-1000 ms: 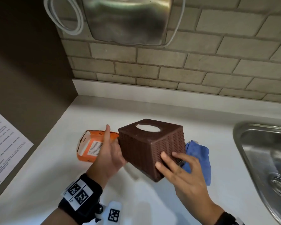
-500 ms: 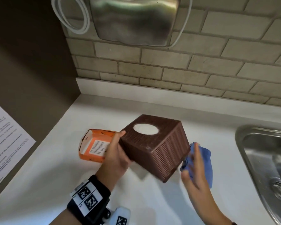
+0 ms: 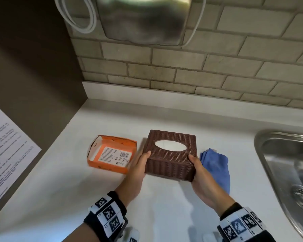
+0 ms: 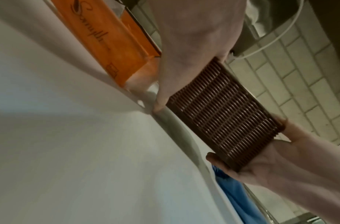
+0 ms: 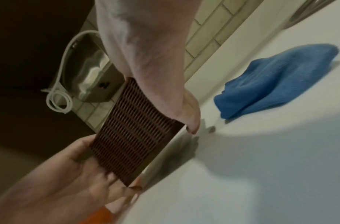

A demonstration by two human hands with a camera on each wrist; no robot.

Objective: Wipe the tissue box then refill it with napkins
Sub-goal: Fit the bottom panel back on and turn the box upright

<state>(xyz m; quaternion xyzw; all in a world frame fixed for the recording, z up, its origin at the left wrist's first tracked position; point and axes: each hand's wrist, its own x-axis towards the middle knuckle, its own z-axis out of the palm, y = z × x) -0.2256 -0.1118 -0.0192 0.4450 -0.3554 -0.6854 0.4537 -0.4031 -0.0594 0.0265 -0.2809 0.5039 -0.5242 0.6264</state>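
Tissue boxes: one brown woven box [image 3: 170,155] was counted.
Orange cartons: one [image 3: 112,153] was seen.
Blue cloths: one [image 3: 215,165] was counted.
Hands: two were seen, left [image 3: 138,170] and right [image 3: 202,179].
Sinks: one [image 3: 287,172] was noted.

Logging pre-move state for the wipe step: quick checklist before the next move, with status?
1. Tissue box held from both sides: ok, left hand on its left side, right hand on its right.
2. Box upright, oval opening facing up: ok.
3. Box seated flat on the counter: cannot tell, near edge looks slightly raised.
4. Blue cloth within reach: ok, lying on the counter just right of the box, untouched.
5. A hand free to take the cloth: not ok, both hands are on the box.
6. Napkin supply: cannot tell, the orange carton left of the box shows only its printed inside.
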